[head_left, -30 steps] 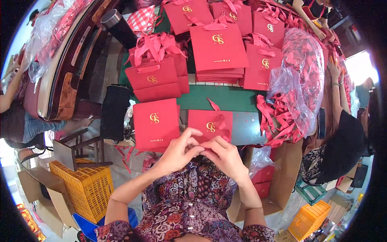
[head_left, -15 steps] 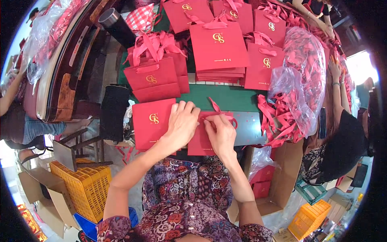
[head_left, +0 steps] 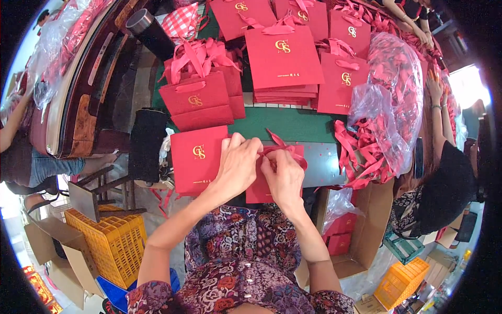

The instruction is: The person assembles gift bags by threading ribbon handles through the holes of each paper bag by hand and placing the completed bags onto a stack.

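A red paper gift bag (head_left: 260, 189) lies flat in front of me, partly covered by my hands. At its top edge a red ribbon (head_left: 277, 139) loops up and to the right. My right hand (head_left: 284, 175) is closed in a pinch on this ribbon. Beside it, my left hand (head_left: 238, 162) has curled fingers, their tips meeting the ribbon near my right fingertips; the exact grip is partly hidden. Under my left wrist and to its left lies another red bag (head_left: 191, 172) with a gold emblem.
Finished-looking red bags with ribbon handles (head_left: 196, 107) stand at the back left. A stack of red bags (head_left: 285, 63) sits at the back middle. Loose ribbons (head_left: 361, 157) and a clear plastic sack of ribbons (head_left: 395, 99) lie right. A dark tumbler (head_left: 151, 34) stands far left.
My left hand's fingers have shifted right and curled in toward the ribbon by my right fingertips. My right hand has moved slightly left and down, still pinching.
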A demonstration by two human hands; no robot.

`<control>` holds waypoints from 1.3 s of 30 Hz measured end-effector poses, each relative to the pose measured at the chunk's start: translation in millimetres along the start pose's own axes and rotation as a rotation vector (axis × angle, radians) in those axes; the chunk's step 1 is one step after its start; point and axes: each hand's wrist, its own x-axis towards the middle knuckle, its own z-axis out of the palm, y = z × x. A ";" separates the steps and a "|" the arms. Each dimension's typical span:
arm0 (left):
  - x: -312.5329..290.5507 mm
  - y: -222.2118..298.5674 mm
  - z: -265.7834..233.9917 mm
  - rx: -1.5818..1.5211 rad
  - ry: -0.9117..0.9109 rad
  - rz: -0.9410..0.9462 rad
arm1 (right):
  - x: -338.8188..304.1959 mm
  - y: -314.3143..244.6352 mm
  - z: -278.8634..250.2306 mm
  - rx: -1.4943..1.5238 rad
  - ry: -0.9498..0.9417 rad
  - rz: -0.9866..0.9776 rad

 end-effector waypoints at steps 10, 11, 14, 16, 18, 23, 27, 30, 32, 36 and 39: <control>-4.9 5.7 10.4 -0.053 0.051 -0.001 | -2.2 -8.7 -8.1 0.139 -0.030 0.053; -4.7 4.0 11.6 -0.042 0.053 0.001 | -3.3 -5.2 -8.1 0.161 -0.016 -0.039; -5.4 0.6 9.2 -0.089 0.059 -0.014 | -2.3 -14.9 -31.5 0.066 -0.128 -0.072; -6.1 2.5 9.0 -0.075 0.093 -0.003 | 5.7 -20.1 -46.5 0.073 -0.102 -0.069; -7.7 5.2 10.8 -0.088 0.099 0.008 | 14.1 -18.0 -52.0 0.063 -0.064 -0.032; -12.0 12.2 12.9 -0.100 0.108 0.051 | 31.6 8.0 -55.0 0.061 -0.210 -0.092; -18.9 5.9 20.3 -0.152 0.138 0.129 | 48.9 24.8 -61.5 0.102 -0.461 -0.118; -20.6 6.0 20.7 -0.175 0.177 0.222 | 62.4 42.6 -62.7 0.335 -0.745 -0.158; -21.4 4.7 20.8 -0.156 0.188 0.262 | 66.6 48.9 -61.6 0.386 -0.799 -0.124; -20.8 -0.1 18.7 -0.141 0.156 0.326 | 67.8 55.7 -54.3 0.447 -0.867 -0.039; -17.5 2.1 14.0 -0.142 0.146 0.339 | 67.6 50.6 -52.4 0.365 -0.847 -0.015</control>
